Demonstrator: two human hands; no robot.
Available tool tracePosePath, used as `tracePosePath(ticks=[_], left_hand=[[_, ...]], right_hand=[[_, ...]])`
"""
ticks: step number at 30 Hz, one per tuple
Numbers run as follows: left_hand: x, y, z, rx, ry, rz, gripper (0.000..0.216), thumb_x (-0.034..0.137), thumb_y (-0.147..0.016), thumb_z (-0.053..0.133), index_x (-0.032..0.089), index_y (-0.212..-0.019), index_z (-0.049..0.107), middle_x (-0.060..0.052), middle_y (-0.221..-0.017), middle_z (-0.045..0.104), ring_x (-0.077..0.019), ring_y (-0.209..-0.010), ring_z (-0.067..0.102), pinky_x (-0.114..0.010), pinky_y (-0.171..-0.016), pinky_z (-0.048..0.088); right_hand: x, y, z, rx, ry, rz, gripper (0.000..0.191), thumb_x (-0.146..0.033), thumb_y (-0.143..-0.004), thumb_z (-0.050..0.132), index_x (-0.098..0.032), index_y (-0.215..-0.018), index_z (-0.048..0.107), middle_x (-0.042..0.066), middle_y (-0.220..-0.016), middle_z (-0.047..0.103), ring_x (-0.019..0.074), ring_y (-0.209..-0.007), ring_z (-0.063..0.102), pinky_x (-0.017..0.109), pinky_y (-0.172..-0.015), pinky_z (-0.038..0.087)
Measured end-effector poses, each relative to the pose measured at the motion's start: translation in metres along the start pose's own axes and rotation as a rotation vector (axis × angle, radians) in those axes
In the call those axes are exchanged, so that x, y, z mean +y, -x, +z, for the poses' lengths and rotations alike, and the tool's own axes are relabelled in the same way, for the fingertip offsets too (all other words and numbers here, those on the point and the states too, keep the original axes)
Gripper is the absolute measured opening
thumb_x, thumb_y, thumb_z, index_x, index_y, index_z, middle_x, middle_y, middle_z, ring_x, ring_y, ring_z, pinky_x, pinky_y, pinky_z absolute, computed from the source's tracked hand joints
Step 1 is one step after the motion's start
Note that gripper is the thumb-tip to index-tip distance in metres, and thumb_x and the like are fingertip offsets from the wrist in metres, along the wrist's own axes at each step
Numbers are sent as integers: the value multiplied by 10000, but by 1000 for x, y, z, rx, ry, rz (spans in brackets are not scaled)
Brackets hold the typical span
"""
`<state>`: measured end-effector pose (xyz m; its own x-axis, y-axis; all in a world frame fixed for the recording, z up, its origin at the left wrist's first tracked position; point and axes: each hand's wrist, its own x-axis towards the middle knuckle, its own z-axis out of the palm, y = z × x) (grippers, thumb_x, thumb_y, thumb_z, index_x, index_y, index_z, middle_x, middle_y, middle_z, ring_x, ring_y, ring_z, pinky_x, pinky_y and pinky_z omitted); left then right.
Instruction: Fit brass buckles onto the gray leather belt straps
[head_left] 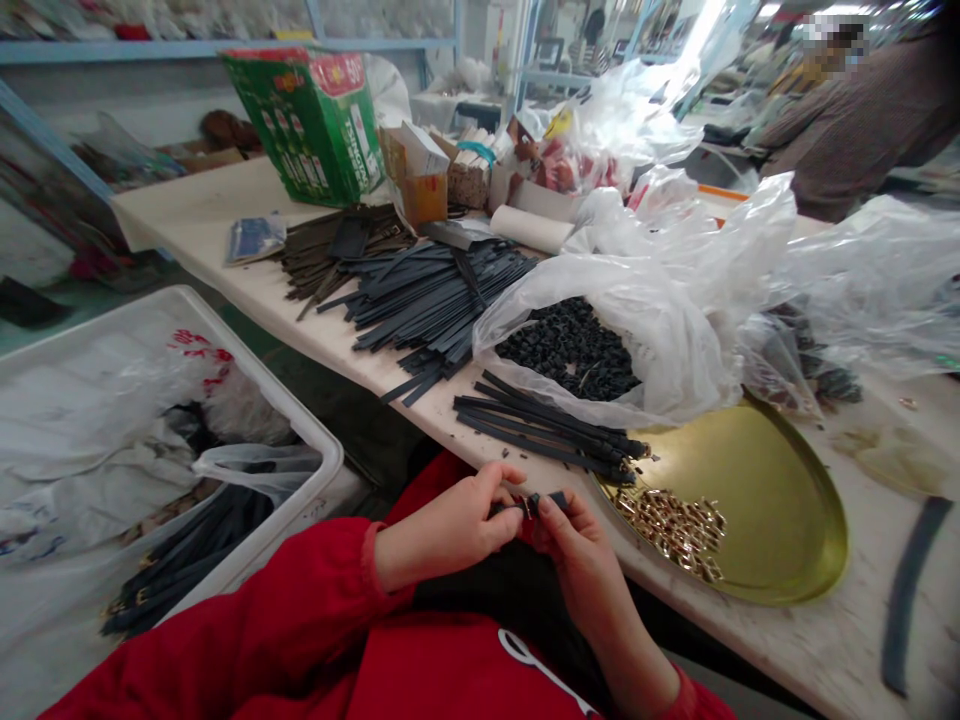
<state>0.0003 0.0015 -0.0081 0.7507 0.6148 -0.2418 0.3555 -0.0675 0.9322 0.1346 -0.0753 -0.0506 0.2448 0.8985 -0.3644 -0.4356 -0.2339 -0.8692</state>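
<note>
Above a red garment (435,660), a black strap (556,500) is pinched, partly hidden, by fingers of left hand (469,515) and right hand (589,550); bundled straps (540,432) and gold-coloured tray (772,500) are set beyond.

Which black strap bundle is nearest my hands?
The small bundle in front of the open bag, its ends at the gold tray; the larger pile lies farther back, another bundle in the white bin.

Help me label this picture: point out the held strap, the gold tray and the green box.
Held strap (557,498): head view, its visible right part.
Gold tray (784,510): head view, its bare inside.
Green box (289,130): head view, its printed side.
</note>
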Motion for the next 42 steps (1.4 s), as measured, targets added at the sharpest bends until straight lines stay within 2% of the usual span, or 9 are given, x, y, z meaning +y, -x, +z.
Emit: tracePosePath(ticks=[7,10,15,19,22,25,30,35,42], left_hand=[[-4,2,-4,9,147,-83,227,178,-789,426,156,-1014,406,48,-666,555,-61,-466,460,-158,-426,353],[2,6,-4,-22,168,-100,225,237,-789,467,166,-996,418,42,-672,563,-75,-483,476,-167,-429,369],[6,9,-4,10,-52,-58,243,348,-737,597,175,-884,511,33,-687,569,-107,-594,507,-182,-475,340],[4,5,-4,63,-192,-46,195,351,-757,575,169,-817,539,21,-715,578,-119,-637,510,-202,-520,343],[3,1,-5,89,-105,-65,180,325,-754,568,160,-815,530,20,-719,570,-117,-635,508,-204,-537,364],[3,-2,-5,113,-34,-54,122,281,-764,524,159,-765,528,19,-724,568,-113,-653,511,-203,-571,386],[0,-4,-2,71,2,-100,84,239,-741,493,165,-758,526,32,-673,567,-102,-597,511,-190,-531,379],[0,-2,-3,-44,-32,-225,174,320,-763,456,164,-748,530,30,-636,562,-101,-509,494,-197,-454,347],[-1,-4,-2,3,-58,-160,186,293,-778,457,150,-723,564,15,-674,590,-115,-624,516,-204,-560,370]], right_hand=[[-7,14,-1,-61,106,-90,388,-532,-832,424,-194,-748,595,34,-706,625,178,-673,556,296,-653,433],[-10,17,-1,-115,90,-27,259,-465,-782,562,-208,-808,579,-13,-651,580,135,-608,518,255,-614,409],[-9,17,3,-273,83,131,327,-416,-691,680,-197,-902,561,-38,-630,541,104,-583,468,212,-560,358],[-9,15,6,-202,178,84,313,-429,-672,682,-195,-850,574,-38,-611,539,118,-580,467,227,-555,364],[-12,12,3,-166,243,-2,376,-445,-643,694,-204,-913,597,-14,-701,585,147,-637,508,252,-595,404],[-13,11,-4,-87,287,-65,410,-494,-732,589,-216,-1032,607,-6,-702,582,165,-675,522,274,-642,419],[-12,6,-11,-27,357,-42,416,-517,-735,576,-191,-975,668,-16,-597,530,147,-591,466,260,-568,371],[-6,3,-11,30,274,-8,416,-518,-783,516,-187,-989,662,-24,-589,488,140,-603,445,262,-594,350],[-8,5,-6,-9,353,-24,452,-524,-777,508,-160,-999,660,-21,-568,480,159,-611,458,277,-602,372]])
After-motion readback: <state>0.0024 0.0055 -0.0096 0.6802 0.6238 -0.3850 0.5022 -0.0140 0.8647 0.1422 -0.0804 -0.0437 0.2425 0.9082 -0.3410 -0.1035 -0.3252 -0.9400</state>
